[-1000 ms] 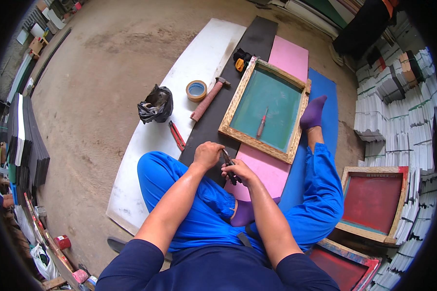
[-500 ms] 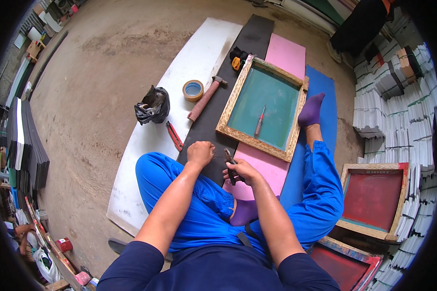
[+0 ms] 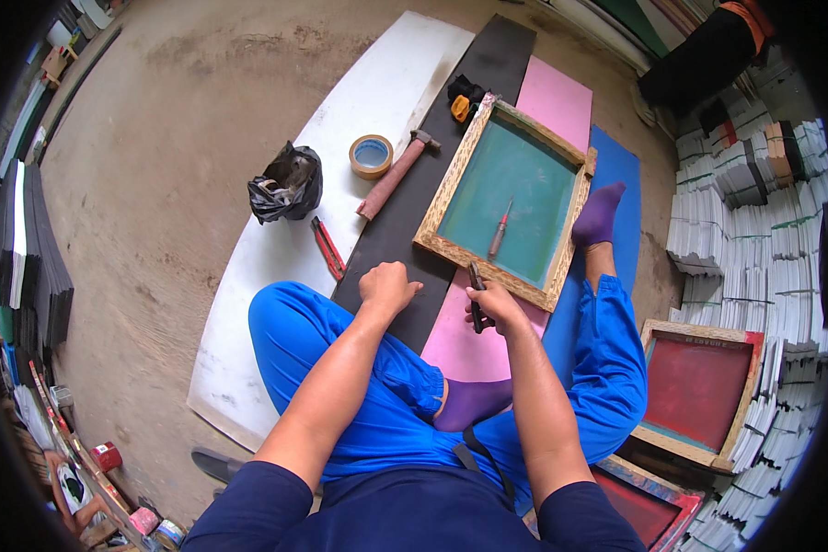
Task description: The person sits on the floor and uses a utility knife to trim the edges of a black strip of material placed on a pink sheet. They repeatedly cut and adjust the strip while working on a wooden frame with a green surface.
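Observation:
My right hand (image 3: 499, 309) is closed around dark-handled pliers (image 3: 475, 287), their tip pointing away from me by the near edge of a wooden screen-printing frame (image 3: 451, 244). My left hand (image 3: 389, 291) hovers over the black mat with its fingers curled in; whatever may be inside is hidden. A screwdriver (image 3: 500, 230) lies on the frame's green mesh. Left of the frame rest a hammer (image 3: 394, 179) with a wrapped handle, a roll of brown tape (image 3: 371, 157), a red utility knife (image 3: 327, 248) and a crumpled black plastic bag (image 3: 287, 184).
I sit with my legs around white (image 3: 340, 120), black (image 3: 483, 69), pink (image 3: 557, 97) and blue sheets (image 3: 616, 161). Red-meshed frames (image 3: 695, 382) and stacked white paper bundles (image 3: 745, 267) stand at the right. A person (image 3: 704, 55) is at the far right. A black-and-orange item (image 3: 461, 101) lies beyond the frame.
My right hand has moved right and forward, bringing the pliers to the frame's near edge. The left hand has shifted slightly nearer to me. My view has turned a little.

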The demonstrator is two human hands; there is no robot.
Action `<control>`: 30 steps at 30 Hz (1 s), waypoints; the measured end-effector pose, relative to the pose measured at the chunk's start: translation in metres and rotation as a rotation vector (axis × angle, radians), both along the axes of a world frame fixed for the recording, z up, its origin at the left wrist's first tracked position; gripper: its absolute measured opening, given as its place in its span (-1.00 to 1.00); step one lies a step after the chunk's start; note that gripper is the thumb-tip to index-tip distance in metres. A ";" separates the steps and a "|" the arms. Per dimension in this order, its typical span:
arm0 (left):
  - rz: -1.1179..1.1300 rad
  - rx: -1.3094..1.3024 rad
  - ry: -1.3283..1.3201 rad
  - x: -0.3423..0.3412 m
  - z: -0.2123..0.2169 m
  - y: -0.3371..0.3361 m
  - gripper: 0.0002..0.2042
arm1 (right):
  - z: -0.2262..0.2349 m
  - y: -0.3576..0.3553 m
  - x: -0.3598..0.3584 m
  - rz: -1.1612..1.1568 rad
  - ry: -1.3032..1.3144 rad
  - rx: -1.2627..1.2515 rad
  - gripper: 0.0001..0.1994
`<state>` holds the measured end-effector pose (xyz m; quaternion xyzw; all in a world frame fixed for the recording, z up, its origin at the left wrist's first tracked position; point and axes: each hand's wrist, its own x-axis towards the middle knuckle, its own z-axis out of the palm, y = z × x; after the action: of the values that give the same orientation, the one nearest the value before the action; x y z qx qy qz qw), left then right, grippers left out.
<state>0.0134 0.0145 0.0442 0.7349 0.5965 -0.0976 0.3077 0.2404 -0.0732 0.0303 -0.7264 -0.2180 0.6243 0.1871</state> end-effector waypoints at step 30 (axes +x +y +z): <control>-0.428 0.768 -0.427 0.074 -0.057 -0.004 -0.91 | -0.038 -0.071 -0.038 0.327 -1.316 0.542 -0.57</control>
<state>0.0872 0.0105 -0.0127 0.9050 0.3485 0.2213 0.1026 0.2020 -0.1439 -0.0081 -0.8375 -0.5381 0.0025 0.0950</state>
